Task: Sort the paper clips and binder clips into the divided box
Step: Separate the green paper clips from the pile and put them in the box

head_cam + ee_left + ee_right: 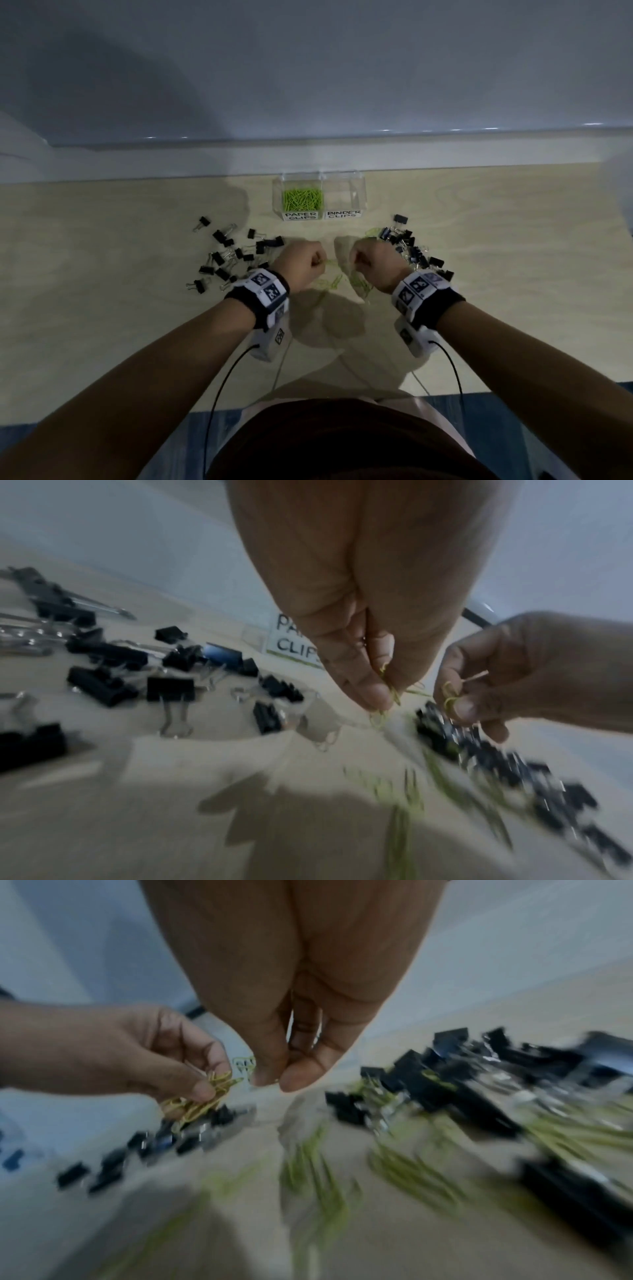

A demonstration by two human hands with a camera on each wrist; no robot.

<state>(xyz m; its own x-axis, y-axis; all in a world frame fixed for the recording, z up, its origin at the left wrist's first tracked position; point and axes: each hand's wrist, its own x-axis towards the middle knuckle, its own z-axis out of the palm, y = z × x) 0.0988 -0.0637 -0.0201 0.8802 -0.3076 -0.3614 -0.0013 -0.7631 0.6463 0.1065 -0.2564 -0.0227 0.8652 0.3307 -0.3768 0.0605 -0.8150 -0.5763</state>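
Mid-tabletop (479, 342), left hand (301, 263) and right hand (373, 265) each pinch green paper clips (387, 693) between binder clips (233, 257); divided box (358, 192) by the far edge.

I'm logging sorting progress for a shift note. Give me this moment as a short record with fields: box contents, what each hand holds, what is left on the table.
box: clear plastic divided box, two labelled compartments
paper clips compartment: holds green paper clips
binder clips compartment: looks empty
left hand: pinches a bunch of green paper clips
right hand: pinches a few green paper clips
table: light wooden; black binder clips in a left group and a right group; loose green paper clips between the hands
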